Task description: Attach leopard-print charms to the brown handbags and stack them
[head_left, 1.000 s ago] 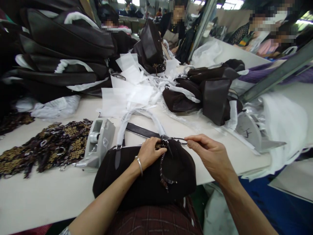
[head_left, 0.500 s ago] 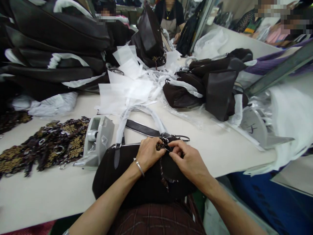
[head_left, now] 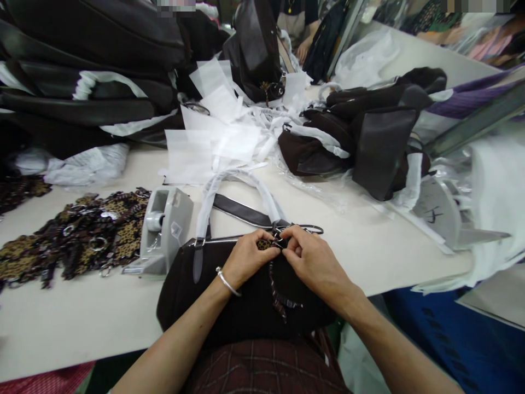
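Observation:
A dark brown handbag (head_left: pixel 241 312) lies at the table's front edge against my body, its wrapped white handle (head_left: pixel 209 202) standing up. At the bag's right handle base, my left hand (head_left: pixel 248 254) pinches a patterned bag charm (head_left: pixel 266 244) between thumb and fingers. The charm's dark ribbon tails (head_left: pixel 276 298) hang down over the bag's front. Close beside it, my right hand (head_left: pixel 309 260) is closed on a metal ring (head_left: pixel 280 241) at the charm's top, partly hidden by the fingertips.
Left of the bag stands a grey tape dispenser (head_left: pixel 170 230), beside a heap of patterned charms (head_left: pixel 98 235). White paper sheets (head_left: pixel 192 158) lie behind. Brown bags (head_left: pixel 385 153) are piled at the right, more bags (head_left: pixel 94 33) at the left. A person's hand (head_left: pixel 304 50) shows at the back.
My fingertips have drawn closer together around the charm and its ring. The ribbon tails have swung slightly right. The whole view has shifted a little.

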The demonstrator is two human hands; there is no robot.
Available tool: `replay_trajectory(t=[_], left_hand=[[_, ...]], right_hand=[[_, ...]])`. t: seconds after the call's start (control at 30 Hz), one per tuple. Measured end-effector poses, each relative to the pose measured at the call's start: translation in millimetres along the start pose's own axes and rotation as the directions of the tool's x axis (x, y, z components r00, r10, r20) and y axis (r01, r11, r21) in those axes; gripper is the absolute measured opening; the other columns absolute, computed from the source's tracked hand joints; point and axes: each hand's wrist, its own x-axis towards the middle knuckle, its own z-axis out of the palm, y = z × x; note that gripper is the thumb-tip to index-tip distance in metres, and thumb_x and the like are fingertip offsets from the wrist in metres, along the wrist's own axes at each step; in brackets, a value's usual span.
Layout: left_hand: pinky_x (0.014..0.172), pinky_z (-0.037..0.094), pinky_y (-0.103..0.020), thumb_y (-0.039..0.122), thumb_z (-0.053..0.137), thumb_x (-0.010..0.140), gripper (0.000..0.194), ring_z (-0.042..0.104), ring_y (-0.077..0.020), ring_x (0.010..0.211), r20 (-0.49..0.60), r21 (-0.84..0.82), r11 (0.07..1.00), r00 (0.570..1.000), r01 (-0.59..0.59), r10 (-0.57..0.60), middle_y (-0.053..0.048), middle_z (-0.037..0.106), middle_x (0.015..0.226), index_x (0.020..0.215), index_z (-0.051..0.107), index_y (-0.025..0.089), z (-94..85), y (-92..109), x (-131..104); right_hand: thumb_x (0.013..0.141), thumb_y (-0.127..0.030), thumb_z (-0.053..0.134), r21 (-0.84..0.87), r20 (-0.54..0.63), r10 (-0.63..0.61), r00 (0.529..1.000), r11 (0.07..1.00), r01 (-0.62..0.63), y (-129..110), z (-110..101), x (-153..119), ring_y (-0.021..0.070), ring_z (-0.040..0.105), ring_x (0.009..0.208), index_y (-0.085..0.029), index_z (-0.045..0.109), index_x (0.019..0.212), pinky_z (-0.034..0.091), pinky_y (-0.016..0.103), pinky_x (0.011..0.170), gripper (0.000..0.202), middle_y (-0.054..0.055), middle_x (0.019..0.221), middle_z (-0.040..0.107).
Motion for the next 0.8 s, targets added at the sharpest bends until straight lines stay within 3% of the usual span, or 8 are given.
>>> replay_trajectory(t=[0.2,0.43,0.67,0.8], left_hand=[[0.078,0.044,-0.026,0.033,0.060,0.081,0.019,0.062,-0.0175,0.083,0.036,-0.064,0.998,0.999,0.008,-0.005,-0.001,0.069,0.088,0.090,0.066,0.017,-3.4,0.0,0.6],[0.082,0.044,-0.028,0.022,0.051,0.081,0.021,0.061,-0.0175,0.085,0.046,-0.100,0.994,0.999,0.030,-0.026,-0.002,0.070,0.090,0.093,0.067,0.017,-5.1,-9.4,4.1],[0.065,0.040,-0.023,0.024,0.060,0.077,0.022,0.055,-0.0119,0.067,0.103,-0.284,0.956,0.994,0.075,-0.048,0.000,0.065,0.077,0.096,0.066,0.015,-5.4,-14.4,7.5],[0.066,0.040,-0.023,0.029,0.066,0.075,0.025,0.054,-0.0113,0.068,0.125,-0.350,0.934,0.991,0.078,-0.036,0.000,0.064,0.078,0.094,0.066,0.014,-5.1,-16.6,8.9]], right_hand=[[0.079,-0.008,0.054,-0.008,0.036,0.030,0.999,1.000,-0.030,-2.1,-1.6,3.6,0.0156,0.054,0.068,-0.022,0.057,0.101,0.036,0.027,0.066,0.027,-0.003,0.070,0.059],[0.075,-0.007,0.053,0.006,0.081,0.060,0.995,0.998,-0.061,-9.2,-6.6,11.2,0.0141,0.054,0.062,-0.022,0.058,0.098,0.034,0.025,0.060,0.028,-0.005,0.065,0.060],[0.073,-0.006,0.052,0.089,0.136,0.085,0.987,0.991,-0.098,-10.1,-12.6,17.2,0.0120,0.053,0.057,-0.023,0.059,0.095,0.032,0.023,0.056,0.029,-0.006,0.063,0.059],[0.073,-0.008,0.054,0.125,0.168,0.089,0.982,0.986,-0.111,-8.1,-14.8,21.4,0.0113,0.053,0.056,-0.023,0.060,0.096,0.032,0.022,0.053,0.029,-0.006,0.063,0.059]])
